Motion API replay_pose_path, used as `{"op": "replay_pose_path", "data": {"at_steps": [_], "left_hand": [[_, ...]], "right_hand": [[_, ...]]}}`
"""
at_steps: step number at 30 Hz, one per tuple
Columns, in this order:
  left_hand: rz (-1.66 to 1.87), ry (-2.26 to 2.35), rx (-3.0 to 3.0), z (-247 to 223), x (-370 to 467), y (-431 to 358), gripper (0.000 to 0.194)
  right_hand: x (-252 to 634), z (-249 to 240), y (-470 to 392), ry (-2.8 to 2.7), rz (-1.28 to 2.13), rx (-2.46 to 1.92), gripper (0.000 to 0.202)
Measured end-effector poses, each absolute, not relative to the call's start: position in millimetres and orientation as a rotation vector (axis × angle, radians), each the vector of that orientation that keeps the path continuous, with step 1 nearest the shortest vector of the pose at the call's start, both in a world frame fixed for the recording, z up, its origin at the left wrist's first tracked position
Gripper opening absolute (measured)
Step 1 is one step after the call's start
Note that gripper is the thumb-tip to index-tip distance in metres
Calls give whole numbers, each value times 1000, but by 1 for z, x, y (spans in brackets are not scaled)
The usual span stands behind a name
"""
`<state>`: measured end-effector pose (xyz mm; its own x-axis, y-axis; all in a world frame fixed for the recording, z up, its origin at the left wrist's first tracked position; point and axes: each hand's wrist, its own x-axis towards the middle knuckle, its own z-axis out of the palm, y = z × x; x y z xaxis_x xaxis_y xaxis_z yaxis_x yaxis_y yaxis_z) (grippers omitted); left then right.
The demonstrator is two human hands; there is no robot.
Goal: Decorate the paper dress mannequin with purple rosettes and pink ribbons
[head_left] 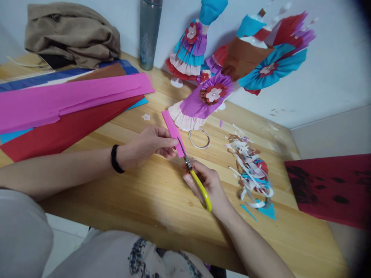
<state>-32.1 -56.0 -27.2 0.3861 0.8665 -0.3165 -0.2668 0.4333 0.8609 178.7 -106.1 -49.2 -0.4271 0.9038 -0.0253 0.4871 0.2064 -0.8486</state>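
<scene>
Left hand (145,143) fingers pinched one pink strip (172,127); right hand (209,184) fingers gripped one pair of scissors (199,186). One ring (199,147), one bottle (150,36) sat on counter (139,197).

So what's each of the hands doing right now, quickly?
Left hand: closed, pinching a pink paper strip between thumb and fingers.
Right hand: closed around the yellow-handled scissors, blades at the strip.

Left fingers (165,143) pinch pink strip (172,126). Right fingers (202,169) grip yellow-handled scissors (198,183), blades at strip beside left thumb. Scrap heap (251,170) right of both.
</scene>
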Motion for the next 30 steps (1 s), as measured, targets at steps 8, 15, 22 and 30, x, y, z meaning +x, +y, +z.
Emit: {"op": "replay_pose_path", "data": {"at_steps": [8,15,22,30], "left_hand": [[898,911,790,-28,-35,-54,11],[890,898,820,-33,-37,-53,12],[885,906,835,-31,-36,-53,14],[840,972,790,-21,-30,-58,14]], "right_hand": [[179,-52,-107,-1975,1171,-1283,32],[183,-53,-106,-1932,1286,-1281,32],[184,-49,-105,-2003,1268,-1228,39],[182,-48,-105,-2053,1170,-1240,37]]}}
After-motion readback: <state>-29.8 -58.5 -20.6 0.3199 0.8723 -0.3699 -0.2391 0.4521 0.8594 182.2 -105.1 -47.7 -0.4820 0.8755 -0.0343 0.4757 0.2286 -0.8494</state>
